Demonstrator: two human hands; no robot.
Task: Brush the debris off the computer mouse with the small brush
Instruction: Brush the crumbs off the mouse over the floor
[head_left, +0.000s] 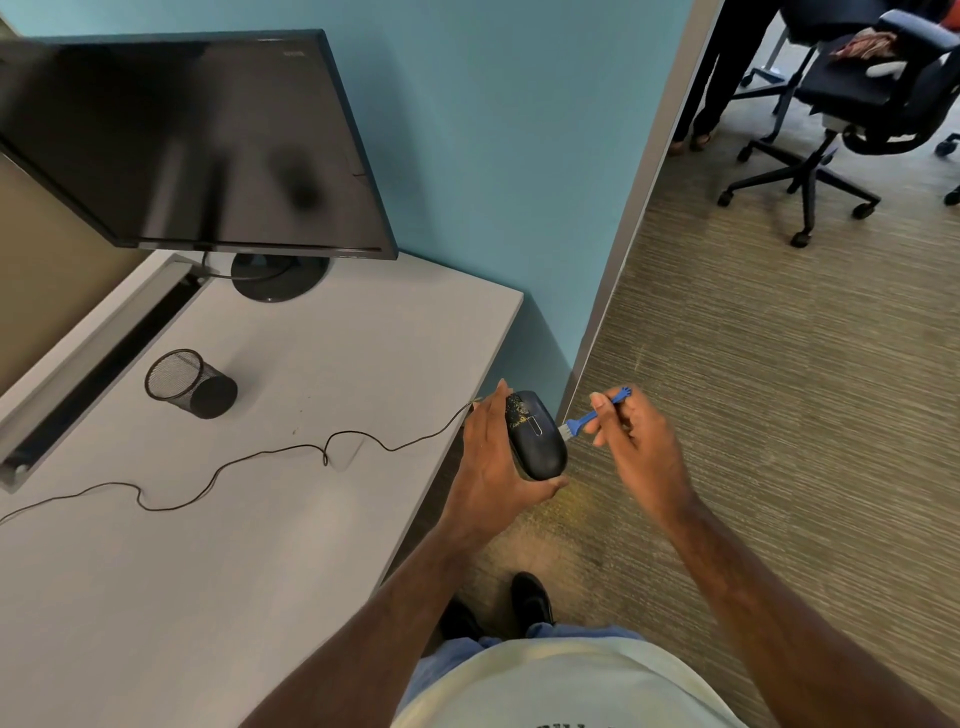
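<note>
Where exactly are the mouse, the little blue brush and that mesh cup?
computer mouse (537, 441): head view, middle of its black top shell.
small brush (589, 417): head view, blue handle near the bristles.
mesh pen cup (208, 387): head view, its side wall.

Both hands (566, 452) curled — gripping

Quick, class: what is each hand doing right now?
Left hand: closed round the mouse, held off the desk edge.
Right hand: pinching the small blue brush, bristles at the mouse's side.
</note>
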